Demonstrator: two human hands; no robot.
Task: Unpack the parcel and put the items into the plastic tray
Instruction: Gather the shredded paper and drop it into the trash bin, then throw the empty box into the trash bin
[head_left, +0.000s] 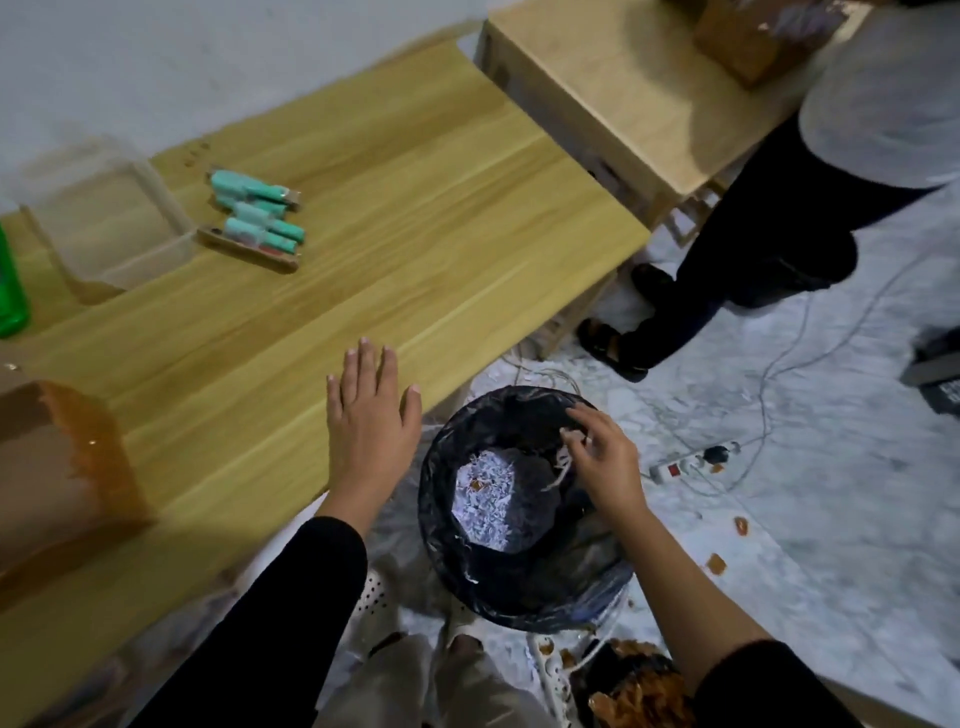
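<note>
Across the upper and left part of the frame the wooden tabletop (415, 218) is spread, and the task's things are all carried on it: the clear plastic tray (111, 223) at the far left stands apparently empty, the teal items (257, 215) lie loose just beside its right edge, and the opened cardboard parcel (62, 467) sits at the lower left. Below the table edge, lower centre, a bin lined with a black bag (519, 509) is seen, with shredded paper inside. The left hand (371, 415) is held flat and open over the tabletop edge, gripping nothing. The right hand (605, 460) is pinched narrowly on a few pale paper strands (563, 467) above the bin. A risk is judged that strands could be dropped onto the littered floor, or that an item still hidden in the filler could be discarded unnoticed; the teal items have not yet been placed in the tray.
</note>
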